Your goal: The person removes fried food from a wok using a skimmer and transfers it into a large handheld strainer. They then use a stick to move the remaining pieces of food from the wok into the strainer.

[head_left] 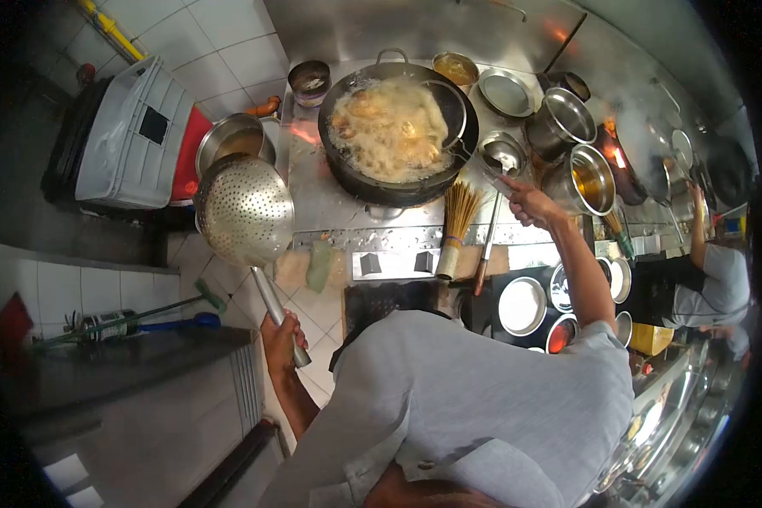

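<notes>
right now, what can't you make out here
All in the head view:
- Number of pieces in the wok: hidden by foam.
- Lower part of the steel pot at left: behind the skimmer.
- What the far person's hand grips: too small, blurred.
- The wearer's legs: behind the grey shirt.

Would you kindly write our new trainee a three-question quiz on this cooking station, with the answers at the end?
1. True or false: the left hand grips the handle of the perforated strainer.
2. The bubbling liquid is in: A) the strainer; B) the wok; C) the plastic crate.
3. Fill in: the bristle brush lies with its bristles pointing ____ from the person.

Key: 1. True. 2. B. 3. Away.
</notes>
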{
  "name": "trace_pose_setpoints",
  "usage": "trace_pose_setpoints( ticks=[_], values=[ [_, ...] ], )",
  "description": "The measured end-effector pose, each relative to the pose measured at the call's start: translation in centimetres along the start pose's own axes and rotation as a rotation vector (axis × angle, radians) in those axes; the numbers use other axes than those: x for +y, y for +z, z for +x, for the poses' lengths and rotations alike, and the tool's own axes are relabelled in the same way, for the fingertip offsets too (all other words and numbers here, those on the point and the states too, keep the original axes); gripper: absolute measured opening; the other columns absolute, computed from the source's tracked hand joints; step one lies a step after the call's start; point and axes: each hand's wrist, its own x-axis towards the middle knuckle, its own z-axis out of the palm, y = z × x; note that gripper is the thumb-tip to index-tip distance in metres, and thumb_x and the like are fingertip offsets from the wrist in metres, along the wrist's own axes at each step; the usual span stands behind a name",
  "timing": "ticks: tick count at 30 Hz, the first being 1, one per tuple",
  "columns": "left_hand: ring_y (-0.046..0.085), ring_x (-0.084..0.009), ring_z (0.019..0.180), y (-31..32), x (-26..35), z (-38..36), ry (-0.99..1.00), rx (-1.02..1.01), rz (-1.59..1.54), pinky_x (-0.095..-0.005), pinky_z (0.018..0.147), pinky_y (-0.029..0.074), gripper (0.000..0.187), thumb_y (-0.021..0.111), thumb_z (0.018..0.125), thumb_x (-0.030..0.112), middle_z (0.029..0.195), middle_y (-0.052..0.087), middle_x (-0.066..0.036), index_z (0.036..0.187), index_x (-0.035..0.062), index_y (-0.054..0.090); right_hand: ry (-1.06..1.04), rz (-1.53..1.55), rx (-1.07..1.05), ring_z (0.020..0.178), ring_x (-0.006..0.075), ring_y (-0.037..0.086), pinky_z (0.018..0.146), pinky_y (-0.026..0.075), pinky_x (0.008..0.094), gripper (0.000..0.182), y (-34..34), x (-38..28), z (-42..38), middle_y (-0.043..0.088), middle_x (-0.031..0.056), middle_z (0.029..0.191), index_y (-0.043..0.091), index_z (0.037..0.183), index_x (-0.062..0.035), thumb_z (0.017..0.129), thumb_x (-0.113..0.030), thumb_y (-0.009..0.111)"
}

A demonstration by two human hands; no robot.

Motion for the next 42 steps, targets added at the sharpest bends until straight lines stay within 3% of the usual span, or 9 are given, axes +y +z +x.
trace_pose_setpoints(
  ticks=[10,18,25,33,35,38,40,41,42],
  values=[
    [0.044,-0.0108,0.041,0.4,-0.2,-0.5,-0.037,0.026,0.043,-0.0285,0.036,0.042,0.014,0.056,0.092,0.014,0.065,0.046,-0.003,0.091,0.0056,0.045,0.009,0.272,-0.189,0.045,0.0035,0.028,0.035,0.021,0.0180,0.062,1.0,1.0,3.0,0.036,-0.0056,0.062,0.023,0.151,-0.0200,0.094,-0.002,0.039],
    [0.044,-0.0107,0.042,1.2,0.5,-0.7,-0.023,-0.012,0.079,-0.0284,0.037,0.042,0.016,0.057,0.092,0.016,0.063,0.045,-0.002,0.090,0.0058,0.045,0.004,0.292,-0.181,0.046,0.0052,0.031,0.033,0.021,0.0190,0.062,6.1,1.6,6.4,0.039,-0.0033,0.063,0.014,0.154,-0.0187,0.097,-0.005,0.035],
    [0.044,-0.0106,0.041,1.2,0.1,-0.6,-0.013,-0.070,0.061,-0.0279,0.036,0.043,0.015,0.057,0.092,0.016,0.064,0.046,-0.003,0.090,0.0063,0.045,-0.107,0.276,-0.190,0.045,0.0050,0.030,0.034,0.021,0.0189,0.065,6.9,2.0,3.9,0.038,-0.0042,0.063,0.013,0.154,-0.0177,0.094,-0.004,0.035],
    [0.045,-0.0109,0.042,1.9,0.1,0.0,-0.037,-0.078,0.069,-0.0278,0.036,0.042,0.012,0.056,0.089,0.011,0.067,0.048,-0.003,0.092,0.0060,0.045,-0.240,-0.130,0.094,0.042,0.0050,0.031,0.033,0.025,0.0221,0.056,5.7,2.5,1.6,0.036,-0.0058,0.058,0.029,0.151,-0.0192,0.097,-0.009,0.040],
    [0.045,-0.0111,0.042,2.0,-0.2,0.2,-0.034,-0.077,0.071,-0.0279,0.036,0.042,0.012,0.056,0.088,0.009,0.067,0.048,-0.003,0.093,0.0059,0.045,-0.213,-0.062,0.094,0.041,0.0054,0.030,0.034,0.026,0.0234,0.053,5.5,2.6,1.5,0.037,-0.0058,0.057,0.033,0.149,-0.0200,0.098,-0.011,0.042],
    [0.046,-0.0118,0.042,2.1,-0.2,0.6,-0.028,-0.097,0.058,-0.0281,0.036,0.042,0.013,0.056,0.086,0.007,0.067,0.049,-0.004,0.094,0.0058,0.046,-0.274,-0.353,0.262,0.042,0.0060,0.031,0.035,0.028,0.0235,0.053,5.2,2.7,1.6,0.037,-0.0052,0.058,0.034,0.149,-0.0222,0.097,-0.012,0.043],
    [0.045,-0.0125,0.042,2.5,0.4,0.7,-0.061,-0.080,0.072,-0.0287,0.036,0.042,0.012,0.053,0.084,0.005,0.067,0.049,-0.004,0.094,0.0055,0.047,-0.494,-0.680,0.401,0.046,0.0155,0.050,0.043,0.042,0.0337,0.054,4.0,3.5,2.5,0.055,0.0019,0.062,0.035,0.148,-0.0232,0.096,-0.010,0.043],
    [0.045,-0.0125,0.042,2.5,0.4,0.9,-0.062,-0.082,0.072,-0.0287,0.036,0.042,0.012,0.053,0.084,0.005,0.067,0.049,-0.004,0.094,0.0055,0.047,-0.492,-0.680,0.403,0.046,0.0155,0.050,0.043,0.042,0.0337,0.054,4.0,3.6,2.6,0.055,0.0019,0.062,0.035,0.148,-0.0232,0.096,-0.010,0.043],
    [0.045,-0.0128,0.042,2.5,0.3,1.1,-0.056,-0.079,0.102,-0.0289,0.035,0.041,0.012,0.052,0.084,0.004,0.066,0.049,-0.004,0.094,0.0053,0.047,-0.632,-0.819,0.529,0.062,0.0229,0.060,0.056,0.047,0.0377,0.055,4.0,3.8,2.7,0.063,0.0098,0.078,0.036,0.147,-0.0229,0.095,-0.009,0.043]
  ],
)
